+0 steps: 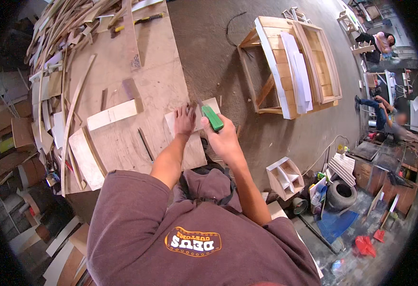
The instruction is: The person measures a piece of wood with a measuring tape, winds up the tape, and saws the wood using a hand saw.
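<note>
My left hand point(185, 120) lies on a small pale board point(170, 125) at the right edge of the plywood bench, its fingers stretched out and pressing down. Just beside it, my right hand point(224, 141) is closed around a green-handled tool point(212, 118). A narrow dark part of this tool points away from me over the board; its exact kind is unclear. Left of my hands, a thin dark stick point(145, 144) lies on the bench. Further left are a pale wood block point(112, 115) and a larger pale piece point(86, 157).
The plywood bench point(159, 62) carries a heap of wood strips point(66, 28) at far left and a yellow-black tool point(149, 18). Right, on the floor, stands a wooden frame table point(276, 52) with white strips. A divided box point(285, 177), a tire point(341, 194) and two people sit further right.
</note>
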